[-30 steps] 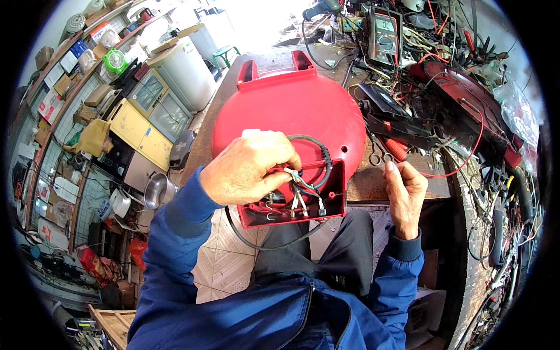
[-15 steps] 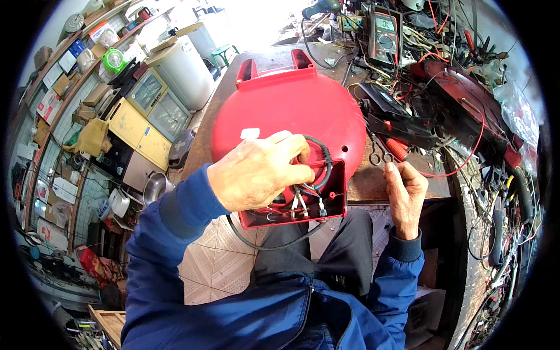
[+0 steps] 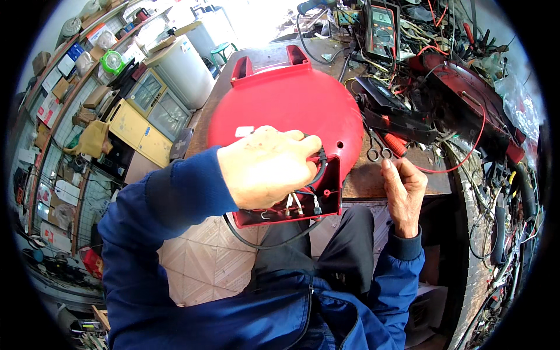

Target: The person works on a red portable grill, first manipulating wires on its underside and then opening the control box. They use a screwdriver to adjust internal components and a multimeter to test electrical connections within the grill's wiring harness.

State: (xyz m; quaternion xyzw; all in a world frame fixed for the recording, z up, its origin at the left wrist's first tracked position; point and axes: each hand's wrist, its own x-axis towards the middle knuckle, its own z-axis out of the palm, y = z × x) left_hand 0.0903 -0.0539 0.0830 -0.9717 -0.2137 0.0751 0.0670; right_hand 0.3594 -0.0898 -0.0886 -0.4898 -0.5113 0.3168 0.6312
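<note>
A round red plastic housing [image 3: 286, 108] lies on the worktable, its open box-shaped compartment [image 3: 335, 201] facing me at the table's front edge. My left hand [image 3: 268, 166] reaches over that compartment, fingers closed around a black power cable [image 3: 321, 166]. Wires with metal and pale connectors [image 3: 317, 207] show below the hand; its fingertips are partly hidden. My right hand [image 3: 405, 189] is held to the right of the housing, thumb pressed to curled fingers; whatever they pinch, if anything, cannot be made out. Just beyond it lie scissors [image 3: 373, 154] and a red-handled tool [image 3: 395, 144].
A multimeter [image 3: 382, 32] stands at the back right among tangled wires. Another dark red shell [image 3: 461, 87] lies on the right. A red wire [image 3: 466, 160] curves over the table's right side. Crowded shelves [image 3: 64, 116] and a yellow cabinet [image 3: 140, 134] stand left.
The housing appears slightly further left in the view. My left hand has turned more over the compartment, and its elbow has swung outward to the left. My right hand stays nearly still.
</note>
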